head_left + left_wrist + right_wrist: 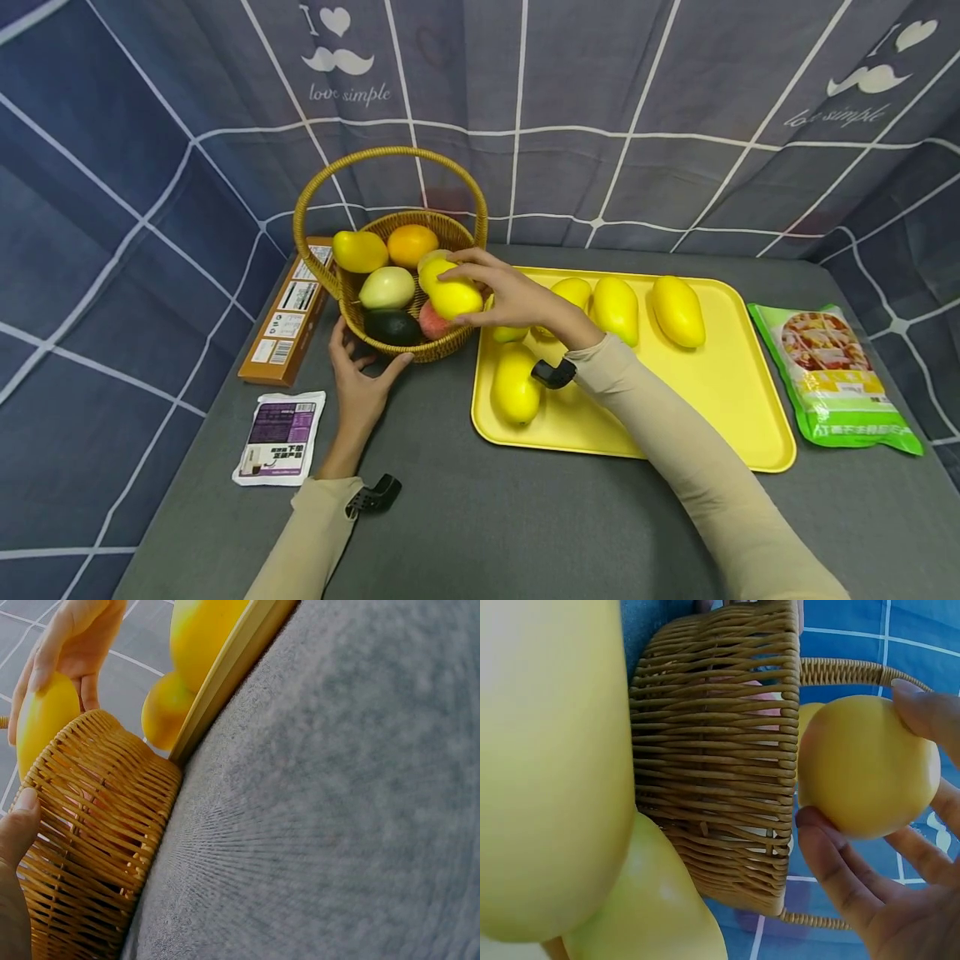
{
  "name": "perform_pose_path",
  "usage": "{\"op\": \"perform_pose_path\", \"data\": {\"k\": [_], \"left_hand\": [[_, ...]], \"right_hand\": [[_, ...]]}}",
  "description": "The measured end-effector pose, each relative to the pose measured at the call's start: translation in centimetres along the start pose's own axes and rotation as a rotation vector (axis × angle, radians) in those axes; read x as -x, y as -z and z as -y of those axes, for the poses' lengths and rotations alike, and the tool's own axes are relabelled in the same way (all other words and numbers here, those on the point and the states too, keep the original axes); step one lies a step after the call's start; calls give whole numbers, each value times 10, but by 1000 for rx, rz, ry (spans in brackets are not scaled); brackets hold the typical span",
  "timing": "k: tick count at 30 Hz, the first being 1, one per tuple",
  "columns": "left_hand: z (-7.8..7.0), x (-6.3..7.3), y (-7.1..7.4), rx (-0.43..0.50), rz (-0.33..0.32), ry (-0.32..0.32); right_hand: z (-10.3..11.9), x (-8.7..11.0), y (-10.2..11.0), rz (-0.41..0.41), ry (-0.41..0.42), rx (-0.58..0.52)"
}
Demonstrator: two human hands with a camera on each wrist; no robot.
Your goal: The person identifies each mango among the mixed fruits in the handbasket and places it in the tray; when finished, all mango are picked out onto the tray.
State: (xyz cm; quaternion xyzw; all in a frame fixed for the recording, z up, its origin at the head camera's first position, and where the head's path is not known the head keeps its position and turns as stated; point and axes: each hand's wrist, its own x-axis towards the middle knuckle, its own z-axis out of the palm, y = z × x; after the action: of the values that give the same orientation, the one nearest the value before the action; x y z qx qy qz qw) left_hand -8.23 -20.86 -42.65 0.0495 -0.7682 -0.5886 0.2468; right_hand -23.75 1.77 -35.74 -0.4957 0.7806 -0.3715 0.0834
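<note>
My right hand (510, 292) holds a yellow mango (455, 298) over the right side of a wicker basket (431, 350). In the right wrist view, thumb and fingertips grip the mango (866, 765) beside the basket's rim. Low on the basket's front left, my left hand (360, 396) holds the outer wall; its thumb touches the weave (97, 817) in the left wrist view. Inside the basket lie another yellow fruit (360, 252), an orange (412, 245), a pale green fruit (387, 288), a dark avocado (392, 327) and a reddish fruit (432, 322), partly hidden.
A yellow tray (720, 417) right of the basket carries several mangoes (677, 311). Beyond it lies a green food packet (847, 375). An orange-brown box (288, 325) and a white-and-purple pouch (279, 439) lie on the left. The basket's tall handle (390, 152) arches over the fruit.
</note>
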Motion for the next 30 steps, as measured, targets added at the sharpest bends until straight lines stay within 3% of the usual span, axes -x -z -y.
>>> {"op": "perform_pose_path", "data": {"k": [14, 30], "left_hand": [[3, 2, 0, 7, -10, -2], [0, 1, -2, 1, -6, -7]], "right_hand": [[17, 33, 4, -142, -6, 15], [27, 118, 6, -208, -120, 99]]}}
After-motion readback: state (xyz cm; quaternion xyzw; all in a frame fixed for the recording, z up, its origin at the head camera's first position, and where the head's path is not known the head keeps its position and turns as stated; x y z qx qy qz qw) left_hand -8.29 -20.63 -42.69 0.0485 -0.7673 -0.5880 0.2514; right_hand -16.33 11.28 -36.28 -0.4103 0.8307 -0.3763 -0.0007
